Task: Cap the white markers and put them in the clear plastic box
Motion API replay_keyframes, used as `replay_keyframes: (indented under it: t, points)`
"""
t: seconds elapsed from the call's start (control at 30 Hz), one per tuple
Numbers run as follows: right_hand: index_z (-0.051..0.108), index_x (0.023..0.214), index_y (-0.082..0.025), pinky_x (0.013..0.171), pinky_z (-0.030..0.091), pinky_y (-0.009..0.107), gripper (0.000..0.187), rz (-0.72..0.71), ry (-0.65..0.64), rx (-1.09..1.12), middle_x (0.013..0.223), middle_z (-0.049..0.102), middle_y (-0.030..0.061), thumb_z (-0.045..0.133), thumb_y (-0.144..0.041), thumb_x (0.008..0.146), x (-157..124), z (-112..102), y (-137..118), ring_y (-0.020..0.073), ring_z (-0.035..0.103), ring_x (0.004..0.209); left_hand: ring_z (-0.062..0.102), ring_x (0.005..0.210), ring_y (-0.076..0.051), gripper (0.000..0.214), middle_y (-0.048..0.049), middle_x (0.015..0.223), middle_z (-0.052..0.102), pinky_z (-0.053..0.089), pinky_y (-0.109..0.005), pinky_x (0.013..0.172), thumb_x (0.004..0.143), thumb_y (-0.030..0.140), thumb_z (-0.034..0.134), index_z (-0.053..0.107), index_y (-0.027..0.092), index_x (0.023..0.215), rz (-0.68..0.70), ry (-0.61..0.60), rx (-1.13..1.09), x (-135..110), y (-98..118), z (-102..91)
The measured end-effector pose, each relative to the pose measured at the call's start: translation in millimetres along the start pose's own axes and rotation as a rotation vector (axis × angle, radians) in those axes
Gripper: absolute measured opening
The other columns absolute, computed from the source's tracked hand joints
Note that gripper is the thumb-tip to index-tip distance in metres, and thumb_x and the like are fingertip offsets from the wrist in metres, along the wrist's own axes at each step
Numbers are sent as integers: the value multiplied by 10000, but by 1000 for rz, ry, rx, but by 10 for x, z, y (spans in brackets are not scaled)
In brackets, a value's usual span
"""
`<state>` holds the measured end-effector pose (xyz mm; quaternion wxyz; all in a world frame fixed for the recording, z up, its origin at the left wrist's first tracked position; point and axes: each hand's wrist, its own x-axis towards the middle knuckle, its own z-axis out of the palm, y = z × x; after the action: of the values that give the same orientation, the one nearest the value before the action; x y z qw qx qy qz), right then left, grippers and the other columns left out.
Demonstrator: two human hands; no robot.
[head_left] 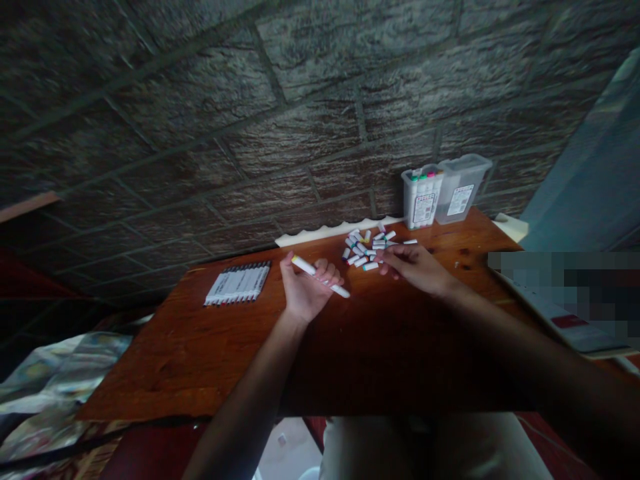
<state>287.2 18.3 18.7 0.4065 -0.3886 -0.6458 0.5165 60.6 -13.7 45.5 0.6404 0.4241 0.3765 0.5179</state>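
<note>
My left hand (307, 293) is closed round a white marker (303, 265). The marker lies aslant across the palm, its yellow-banded end up by the thumb and its white end sticking out to the lower right. At the right edge of a pile of short white marker caps (356, 250) with coloured ends is my right hand (415, 268). Its thumb and fingers are pinched together, touching or just over the caps; what is between the fingertips is hidden. To the left, several white markers (237, 285) lie side by side in a neat row.
On the wooden table (175, 353), a clear plastic case (423, 200) holding markers stands at the back right, beside another clear case (460, 190). A wavy white strip (325, 235) runs along the stone-patterned wall (310, 120). A flat, partly pixelated object (565, 320) lies at right.
</note>
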Motion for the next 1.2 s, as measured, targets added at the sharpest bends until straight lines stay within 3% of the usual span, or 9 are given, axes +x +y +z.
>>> replay_keyframes:
  t: [0.4,0.6,0.83,1.2]
  points:
    - [659,763,-195,530,409,271,405,-12,5,-32,674,648,26,581,-589,816,-5,23,22,111,494,525,241,378,-89,761,40,412,181,324,-292,428,637,938,39,235,236,417,-42,43,-56,-9,-6,-50]
    - [649,755,-194,513,403,264,409,10,22,-27,662,643,23,583,-594,811,-5,36,41,108,492,517,284,339,-84,776,38,384,208,360,-288,411,610,952,30,251,238,400,-30,44,-25,-14,-7,-55]
    - [640,746,-191,498,390,266,423,11,41,-56,623,610,11,569,-602,818,-6,39,69,113,496,512,244,335,-80,767,37,366,184,292,-280,384,675,915,62,261,237,376,6,38,-74,-10,-25,-85]
    - [634,691,-184,546,370,276,432,-61,86,-140,599,587,7,552,-584,835,-19,77,82,120,487,539,216,347,-83,742,45,363,157,327,-287,411,712,892,109,244,235,395,27,39,-194,-38,-16,-102]
